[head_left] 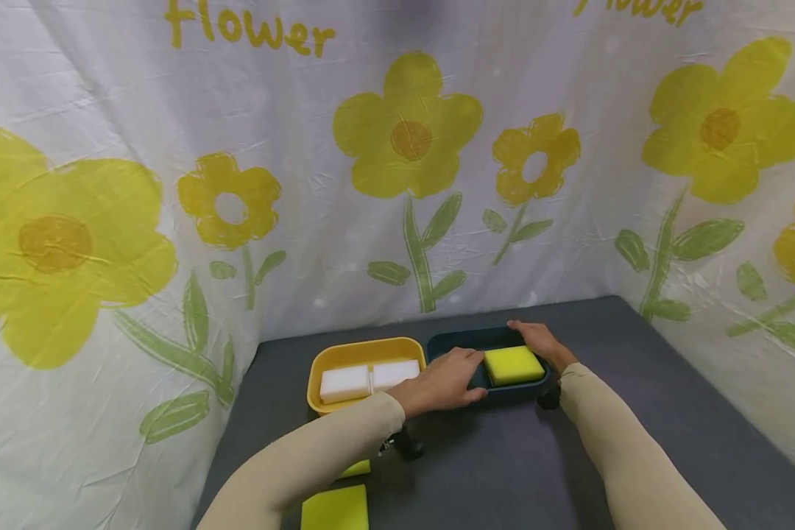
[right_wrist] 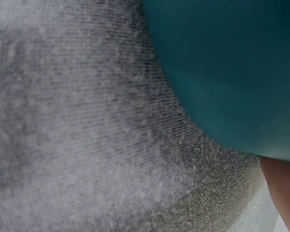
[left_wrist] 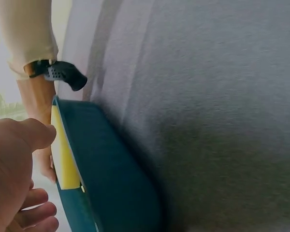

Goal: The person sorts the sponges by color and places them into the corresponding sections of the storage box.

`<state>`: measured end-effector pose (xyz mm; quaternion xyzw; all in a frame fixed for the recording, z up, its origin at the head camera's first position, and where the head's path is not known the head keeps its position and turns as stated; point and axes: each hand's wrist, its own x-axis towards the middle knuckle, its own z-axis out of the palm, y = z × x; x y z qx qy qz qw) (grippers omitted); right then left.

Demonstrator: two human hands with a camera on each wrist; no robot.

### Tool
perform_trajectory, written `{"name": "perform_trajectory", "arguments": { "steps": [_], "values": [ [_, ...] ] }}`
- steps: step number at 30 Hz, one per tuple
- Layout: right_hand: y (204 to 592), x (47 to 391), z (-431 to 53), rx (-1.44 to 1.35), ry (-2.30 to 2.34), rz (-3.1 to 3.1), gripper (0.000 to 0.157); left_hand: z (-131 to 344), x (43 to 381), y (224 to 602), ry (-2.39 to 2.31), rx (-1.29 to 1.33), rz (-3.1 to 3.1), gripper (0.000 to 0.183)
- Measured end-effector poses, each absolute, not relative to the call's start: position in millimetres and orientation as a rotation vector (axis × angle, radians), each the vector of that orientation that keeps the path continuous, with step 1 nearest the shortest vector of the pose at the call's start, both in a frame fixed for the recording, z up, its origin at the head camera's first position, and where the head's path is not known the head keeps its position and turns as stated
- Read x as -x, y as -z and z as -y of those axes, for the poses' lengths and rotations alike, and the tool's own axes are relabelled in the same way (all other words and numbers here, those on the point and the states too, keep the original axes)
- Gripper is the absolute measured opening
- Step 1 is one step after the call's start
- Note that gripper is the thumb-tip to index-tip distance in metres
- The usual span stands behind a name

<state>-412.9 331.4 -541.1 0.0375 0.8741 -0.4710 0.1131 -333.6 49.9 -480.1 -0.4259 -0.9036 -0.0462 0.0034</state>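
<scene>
A yellow sponge (head_left: 513,365) lies in the right part of a dark teal tray (head_left: 503,394). Over the tray's left part my left hand (head_left: 445,379) hovers, fingertips close to the sponge's left side. The left wrist view shows its thumb extended by the tray's rim and its other fingers loosely bent; nothing is gripped there. My right hand (head_left: 542,344) lies along the tray's right end, fingers stretched toward the back rim. Just part of that hand (right_wrist: 282,188) shows in the right wrist view, beyond the tray's wall (right_wrist: 232,82); its thumb is hidden.
To the left stands a yellow tray (head_left: 364,350) with two white sponges (head_left: 344,383) side by side. Nearer me on the dark table lie a yellow sponge (head_left: 336,509) and another yellow piece (head_left: 356,468), partly behind my left sleeve. A flower-printed curtain (head_left: 305,243) encloses the table.
</scene>
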Motion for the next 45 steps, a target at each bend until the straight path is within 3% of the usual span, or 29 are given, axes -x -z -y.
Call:
{"name": "perform_trajectory", "arguments": {
  "steps": [15, 34, 45],
  "values": [
    [543.8, 406.9, -336.3, -0.066, 1.392, -2.544, 0.07, -13.2, 300.2, 478.5, 0.068, 1.494, 2.754, 0.071],
    [546.3, 410.5, -338.4, -0.039, 1.383, -2.559, 0.071, 37.5, 242.2, 459.1, -0.228, 1.685, 2.716, 0.085],
    [544.5, 414.8, -336.8, -0.032, 1.363, -2.571, 0.073, 72.2, 219.9, 447.4, -0.442, 1.577, 3.139, 0.056]
  ]
}}
